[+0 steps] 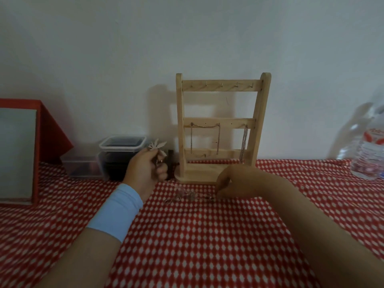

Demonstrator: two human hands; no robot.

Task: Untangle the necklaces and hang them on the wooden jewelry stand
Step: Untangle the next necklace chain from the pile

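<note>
Necklaces lying tangled on checked cloth before the wooden jewelry stand, my right hand pinching their end, my left hand gripping a leaf pendant aloft, chains hanging from its middle rail

There is 1 view, from a wide-angle camera worn on the person's head. It looks forward and slightly down over a red-and-white cloth, facing a pale wall nearly square-on. Both forearms enter from the bottom edge. The left hand and right hand sit near mid-frame, with the wooden jewelry stand close behind them, just right of centre. The lens is near enough to show the leaf pendant gripped in the left hand, yet the chains on the cloth blur (the right hand curls away from the lens).
</note>
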